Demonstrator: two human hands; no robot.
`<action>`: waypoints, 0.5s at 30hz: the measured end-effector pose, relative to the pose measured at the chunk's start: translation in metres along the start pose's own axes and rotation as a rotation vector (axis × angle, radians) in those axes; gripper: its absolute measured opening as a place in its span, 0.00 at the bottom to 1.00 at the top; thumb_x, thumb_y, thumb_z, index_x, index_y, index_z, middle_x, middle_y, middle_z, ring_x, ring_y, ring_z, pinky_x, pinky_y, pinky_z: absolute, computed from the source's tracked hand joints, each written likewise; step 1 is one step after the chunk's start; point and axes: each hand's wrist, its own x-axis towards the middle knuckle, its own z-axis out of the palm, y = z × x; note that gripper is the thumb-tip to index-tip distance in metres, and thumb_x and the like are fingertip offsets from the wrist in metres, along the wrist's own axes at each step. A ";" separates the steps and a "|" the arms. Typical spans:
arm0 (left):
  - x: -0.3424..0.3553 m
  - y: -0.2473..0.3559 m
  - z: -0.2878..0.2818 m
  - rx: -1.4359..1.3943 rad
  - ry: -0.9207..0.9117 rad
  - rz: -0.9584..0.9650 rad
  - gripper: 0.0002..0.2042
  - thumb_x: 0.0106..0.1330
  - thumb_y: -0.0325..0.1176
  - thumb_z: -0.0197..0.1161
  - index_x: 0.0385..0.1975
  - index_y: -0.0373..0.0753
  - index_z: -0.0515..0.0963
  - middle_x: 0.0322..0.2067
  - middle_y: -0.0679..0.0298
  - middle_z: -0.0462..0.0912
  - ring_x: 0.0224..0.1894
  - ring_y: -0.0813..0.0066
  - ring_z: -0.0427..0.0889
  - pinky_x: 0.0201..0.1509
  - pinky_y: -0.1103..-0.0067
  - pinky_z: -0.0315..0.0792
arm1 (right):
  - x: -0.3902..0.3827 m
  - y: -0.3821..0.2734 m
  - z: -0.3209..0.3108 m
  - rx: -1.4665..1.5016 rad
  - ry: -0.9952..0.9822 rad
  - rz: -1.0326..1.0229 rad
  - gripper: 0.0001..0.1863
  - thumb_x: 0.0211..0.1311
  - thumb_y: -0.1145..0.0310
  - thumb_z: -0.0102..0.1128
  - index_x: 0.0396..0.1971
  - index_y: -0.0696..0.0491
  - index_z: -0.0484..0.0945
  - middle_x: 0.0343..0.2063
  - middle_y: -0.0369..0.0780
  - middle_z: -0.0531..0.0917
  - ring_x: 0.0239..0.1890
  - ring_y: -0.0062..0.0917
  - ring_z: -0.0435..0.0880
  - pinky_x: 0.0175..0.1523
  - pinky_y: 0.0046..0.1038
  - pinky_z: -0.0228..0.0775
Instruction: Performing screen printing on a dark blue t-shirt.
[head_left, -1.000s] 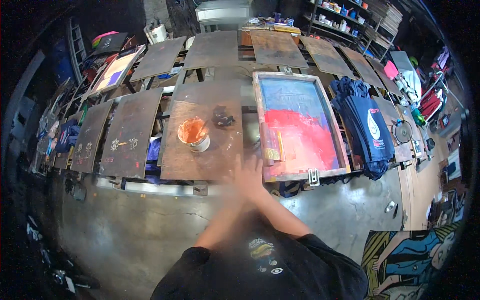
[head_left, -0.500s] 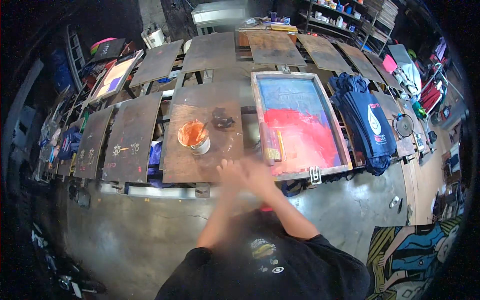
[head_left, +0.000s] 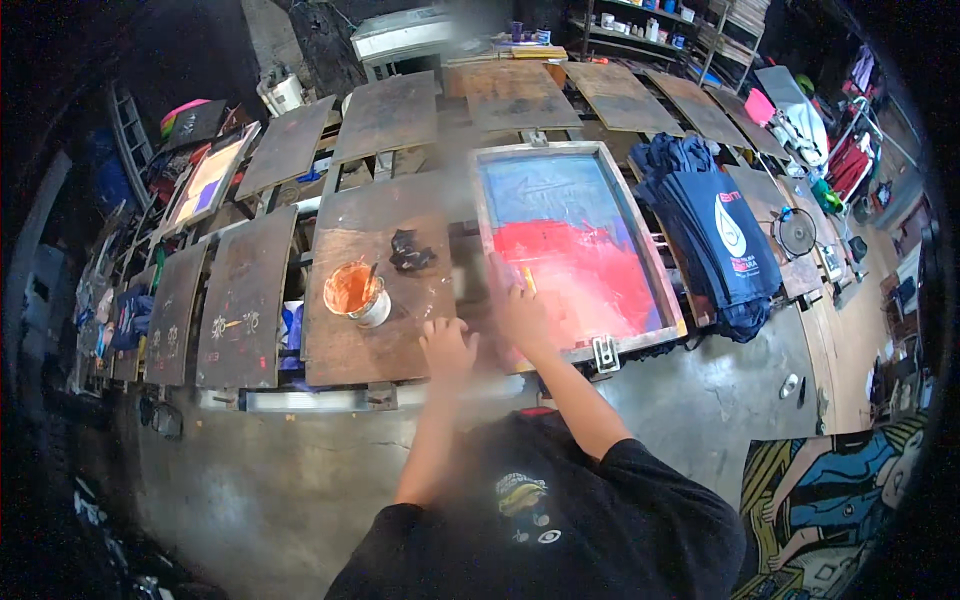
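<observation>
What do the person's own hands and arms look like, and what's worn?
The left hand and right hand are ungloved; the forearms are bare. The person wears a black fabric shirt with short sleeves, a small yellow-and-white print and a white eye-shaped mark.

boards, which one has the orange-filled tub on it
The near-row board just left of the big wooden frame; only it carries the orange-filled tub.

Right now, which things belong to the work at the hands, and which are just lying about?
Likely in play:
- Framed screen, under right hand
- Yellow strip beside it
- Board, by left hand
- Orange-filled tub

Apparently lying about:
- Crumpled black item
- Navy cloth stack
- Pink item
</observation>
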 end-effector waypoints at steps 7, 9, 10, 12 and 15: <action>0.007 0.033 0.054 -0.011 0.046 -0.028 0.14 0.54 0.41 0.72 0.36 0.43 0.81 0.42 0.61 0.79 0.54 0.56 0.70 0.56 0.61 0.66 | 0.044 0.083 -0.053 0.310 -0.209 0.040 0.20 0.59 0.65 0.58 0.49 0.59 0.73 0.35 0.54 0.84 0.38 0.45 0.86 0.41 0.46 0.79; 0.012 0.045 0.066 -0.003 0.033 -0.026 0.14 0.53 0.41 0.72 0.36 0.43 0.81 0.42 0.60 0.79 0.54 0.55 0.70 0.56 0.60 0.66 | 0.062 0.106 -0.059 0.371 -0.323 0.113 0.20 0.59 0.65 0.55 0.50 0.57 0.74 0.34 0.54 0.84 0.38 0.49 0.85 0.43 0.49 0.77; 0.016 0.049 0.070 0.002 0.022 -0.027 0.15 0.53 0.41 0.73 0.36 0.42 0.80 0.43 0.59 0.79 0.54 0.55 0.70 0.57 0.60 0.66 | 0.074 0.118 -0.064 0.418 -0.408 0.123 0.19 0.60 0.64 0.55 0.49 0.56 0.74 0.34 0.54 0.84 0.39 0.48 0.85 0.43 0.48 0.78; 0.017 0.061 0.072 -0.024 0.050 -0.040 0.14 0.53 0.39 0.73 0.36 0.41 0.80 0.43 0.58 0.78 0.54 0.54 0.70 0.57 0.60 0.66 | 0.088 0.136 -0.064 0.471 -0.511 0.132 0.18 0.61 0.63 0.55 0.48 0.54 0.75 0.35 0.54 0.85 0.39 0.48 0.86 0.42 0.48 0.78; 0.021 0.081 0.076 -0.073 0.127 -0.038 0.14 0.52 0.36 0.74 0.36 0.40 0.80 0.43 0.56 0.78 0.54 0.53 0.70 0.57 0.60 0.66 | 0.109 0.156 -0.058 0.253 -0.196 -0.050 0.13 0.61 0.63 0.57 0.43 0.51 0.76 0.32 0.50 0.86 0.36 0.45 0.87 0.41 0.46 0.79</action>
